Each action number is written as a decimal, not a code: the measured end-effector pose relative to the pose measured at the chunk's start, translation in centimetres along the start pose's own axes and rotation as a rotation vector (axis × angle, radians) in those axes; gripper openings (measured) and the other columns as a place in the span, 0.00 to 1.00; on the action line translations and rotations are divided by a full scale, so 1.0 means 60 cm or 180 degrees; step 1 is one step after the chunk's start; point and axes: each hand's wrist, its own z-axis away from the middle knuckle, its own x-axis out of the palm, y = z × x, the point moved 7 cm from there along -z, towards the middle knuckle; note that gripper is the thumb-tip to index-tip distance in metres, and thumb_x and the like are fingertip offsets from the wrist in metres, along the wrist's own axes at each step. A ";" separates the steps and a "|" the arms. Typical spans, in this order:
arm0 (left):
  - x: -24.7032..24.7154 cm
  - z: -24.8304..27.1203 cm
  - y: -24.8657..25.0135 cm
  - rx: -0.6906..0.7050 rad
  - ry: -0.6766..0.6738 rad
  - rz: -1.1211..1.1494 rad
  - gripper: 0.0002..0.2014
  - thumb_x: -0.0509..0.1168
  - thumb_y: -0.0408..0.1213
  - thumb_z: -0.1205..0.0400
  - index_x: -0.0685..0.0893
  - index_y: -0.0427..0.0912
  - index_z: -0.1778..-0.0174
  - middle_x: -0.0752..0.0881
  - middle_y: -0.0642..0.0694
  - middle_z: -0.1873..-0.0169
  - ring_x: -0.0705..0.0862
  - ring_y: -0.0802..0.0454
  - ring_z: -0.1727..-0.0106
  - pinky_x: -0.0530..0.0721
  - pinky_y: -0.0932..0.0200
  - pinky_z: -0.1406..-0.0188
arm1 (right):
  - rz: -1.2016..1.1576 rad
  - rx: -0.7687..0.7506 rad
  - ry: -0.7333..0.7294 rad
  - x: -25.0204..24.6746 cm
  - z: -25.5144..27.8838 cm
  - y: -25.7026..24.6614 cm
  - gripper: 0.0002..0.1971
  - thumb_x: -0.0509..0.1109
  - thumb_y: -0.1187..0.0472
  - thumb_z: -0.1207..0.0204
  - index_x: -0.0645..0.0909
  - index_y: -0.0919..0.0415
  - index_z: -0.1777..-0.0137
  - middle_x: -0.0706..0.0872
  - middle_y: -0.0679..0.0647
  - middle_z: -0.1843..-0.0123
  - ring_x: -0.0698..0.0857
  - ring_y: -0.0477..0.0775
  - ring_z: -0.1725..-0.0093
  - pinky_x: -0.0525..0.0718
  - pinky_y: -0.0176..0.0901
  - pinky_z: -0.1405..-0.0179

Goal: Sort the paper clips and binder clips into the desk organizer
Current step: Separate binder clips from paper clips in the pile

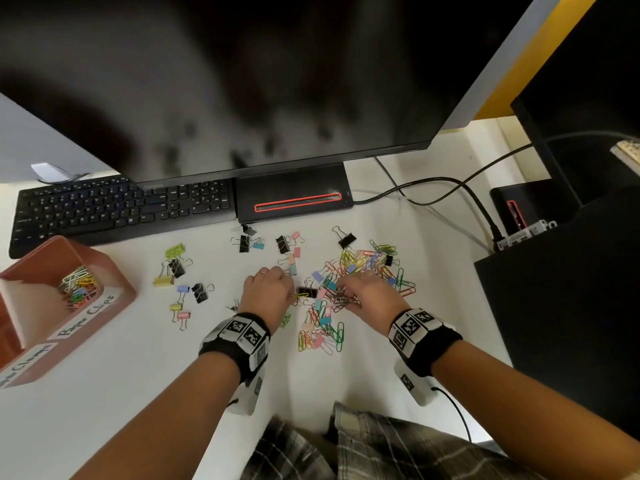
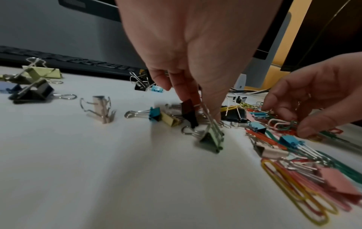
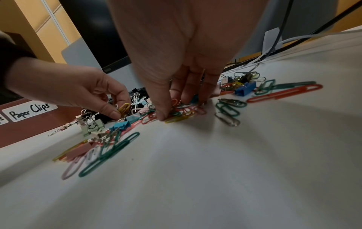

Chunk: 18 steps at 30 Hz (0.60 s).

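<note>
- Checked fabric on the person's lap (image 1: 381, 445) fills the near edge of the head view, with both forearms reaching out over the white desk (image 1: 173, 393).
- Left hand (image 1: 266, 289) has its fingers curled down, pinching a small yellow wire paper clip (image 3: 123, 108) at the left edge of the mixed pile of coloured paper clips and binder clips (image 1: 346, 289); a black binder clip (image 1: 307, 292) lies just beside its fingertips.
- Right hand (image 1: 367, 294) is bent over the middle of the pile, thumb and fingertips closing on a small bunch of paper clips (image 3: 180, 113) that rests on the desk.
- Other binder clips lie scattered loose towards the black keyboard (image 1: 114, 206).
- Well apart to the left stands the reddish-brown desk organizer (image 1: 114, 282); its compartment labelled "Paper Clips" already holds a heap of coloured paper clips (image 1: 78, 287).
- Step in hand, as I judge it: gathering paper clips, with most of the sorting left.
- Next move calls for lifting the gathered clips free of tangled binder clips, carrying them left and dropping them in the labelled compartment.
</note>
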 end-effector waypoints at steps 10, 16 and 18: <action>-0.061 0.036 -0.018 0.0358 0.0472 0.1254 0.06 0.67 0.34 0.22 0.86 0.44 0.51 0.84 0.49 0.58 0.82 0.50 0.58 0.81 0.56 0.53 | -0.0363 0.0157 -0.0052 -0.007 0.002 0.017 0.06 0.70 0.66 0.26 0.82 0.62 0.50 0.81 0.55 0.47 0.80 0.52 0.51 0.82 0.47 0.45; 0.006 0.102 0.015 0.0739 -0.0289 0.1171 0.02 0.67 0.37 0.22 0.85 0.45 0.56 0.77 0.53 0.59 0.78 0.55 0.55 0.78 0.59 0.51 | -0.0315 0.0211 -0.0145 -0.006 0.016 0.026 0.06 0.72 0.62 0.27 0.82 0.59 0.51 0.82 0.52 0.49 0.81 0.49 0.53 0.83 0.47 0.47; 0.026 0.118 0.021 0.0522 -0.0403 0.1263 0.05 0.67 0.38 0.22 0.82 0.45 0.51 0.79 0.51 0.61 0.78 0.53 0.59 0.75 0.61 0.56 | -0.0215 0.0201 -0.0205 0.002 0.022 0.021 0.07 0.72 0.61 0.26 0.82 0.59 0.49 0.81 0.52 0.48 0.81 0.50 0.50 0.83 0.47 0.46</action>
